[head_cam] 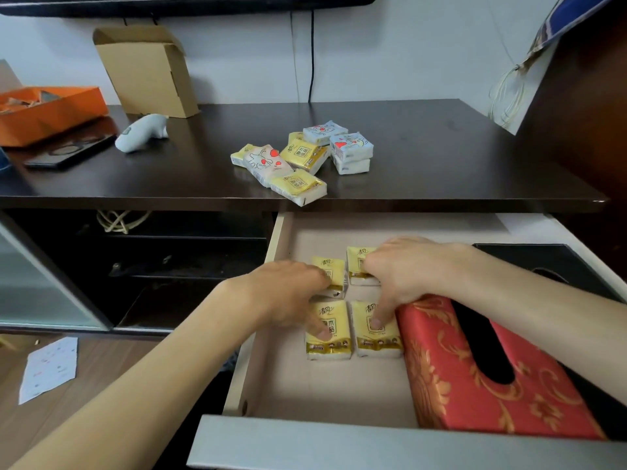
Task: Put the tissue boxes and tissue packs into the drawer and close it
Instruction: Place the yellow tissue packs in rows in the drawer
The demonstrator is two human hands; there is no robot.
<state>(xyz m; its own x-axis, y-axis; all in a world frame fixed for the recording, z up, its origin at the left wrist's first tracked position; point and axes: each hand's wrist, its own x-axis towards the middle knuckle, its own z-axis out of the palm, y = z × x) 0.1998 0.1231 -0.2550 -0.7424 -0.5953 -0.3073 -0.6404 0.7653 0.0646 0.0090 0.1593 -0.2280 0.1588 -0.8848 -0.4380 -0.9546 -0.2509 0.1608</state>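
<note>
The drawer [258, 361] stands pulled open under the dark tabletop [441, 147]. Inside it lie several yellow tissue packs in two rows, a red patterned tissue box [451, 374] to their right and a black tissue box [529, 259] behind that. My left hand [288, 293] rests over the left packs, its thumb on the near left pack [330, 347] and its fingers at the far left pack [330, 266]. My right hand [407, 269] covers the far right pack [356, 262], thumb pressing the near right pack [376, 340]. More packs [298, 161], yellow, pink and blue, sit piled on the tabletop.
On the tabletop's left are an orange box [47, 110], a brown cardboard box [146, 69], a pale plush toy [142, 132] and a dark tablet [68, 150]. A printed sheet [47, 368] lies on the floor. The drawer's grey front [339, 446] is nearest me.
</note>
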